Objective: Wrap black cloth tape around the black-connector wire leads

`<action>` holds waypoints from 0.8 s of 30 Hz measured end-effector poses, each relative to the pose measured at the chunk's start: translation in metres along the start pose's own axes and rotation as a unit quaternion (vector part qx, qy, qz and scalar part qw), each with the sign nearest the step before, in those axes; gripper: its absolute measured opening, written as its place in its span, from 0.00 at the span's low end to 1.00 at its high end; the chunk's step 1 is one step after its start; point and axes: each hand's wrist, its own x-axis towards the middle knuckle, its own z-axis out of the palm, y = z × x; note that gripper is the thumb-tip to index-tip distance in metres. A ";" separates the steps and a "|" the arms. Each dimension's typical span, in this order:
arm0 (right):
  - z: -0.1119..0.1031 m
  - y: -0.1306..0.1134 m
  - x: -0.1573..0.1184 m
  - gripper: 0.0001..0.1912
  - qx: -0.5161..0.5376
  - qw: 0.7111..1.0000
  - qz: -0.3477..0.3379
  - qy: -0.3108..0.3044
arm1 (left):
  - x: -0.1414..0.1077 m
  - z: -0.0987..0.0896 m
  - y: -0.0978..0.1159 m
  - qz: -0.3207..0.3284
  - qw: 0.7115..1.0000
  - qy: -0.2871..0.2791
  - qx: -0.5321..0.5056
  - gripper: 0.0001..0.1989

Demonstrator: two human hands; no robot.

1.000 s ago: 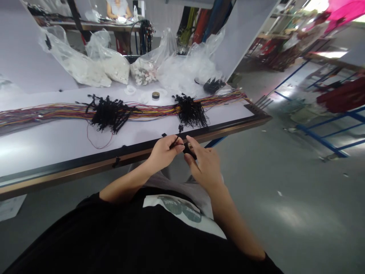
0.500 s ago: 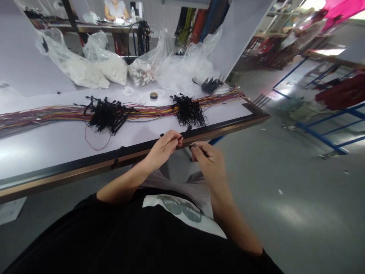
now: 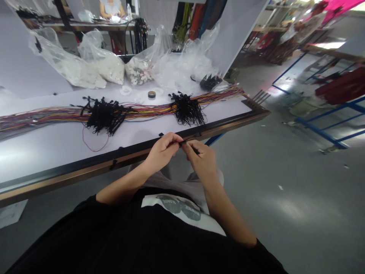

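My left hand is closed in a pinch at the table's near edge, on a thin black piece that looks like a short cable end. My right hand pinches close beside it, fingertips almost touching the left ones; a dark item shows partly inside its curled fingers, its kind hidden. Beyond my hands, a long bundle of coloured wires runs along the white table. Two clumps of black cable ends, a left clump and a right clump, lie across the bundle.
Clear plastic bags of white parts stand along the back. A roll of tape lies before them. A dark rail edges the table's front. Blue-framed racks stand at the right. Another person sits beyond the opening.
My right hand has moved left and slightly up, bringing its fingertips to the left hand's. The left hand has barely moved. The view has shifted slightly.
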 end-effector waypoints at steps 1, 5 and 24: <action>0.000 0.001 0.000 0.16 -0.004 1.000 0.000 0.000 | -0.001 0.000 0.000 0.003 1.000 -0.004 -0.004 0.05; 0.001 0.002 0.000 0.16 -0.029 1.000 0.003 -0.005 | -0.001 0.000 -0.001 0.024 1.000 0.001 0.004 0.04; 0.012 0.034 0.007 0.15 -0.049 0.974 -0.214 0.051 | 0.018 -0.001 -0.018 -0.234 0.897 -0.192 -0.323 0.12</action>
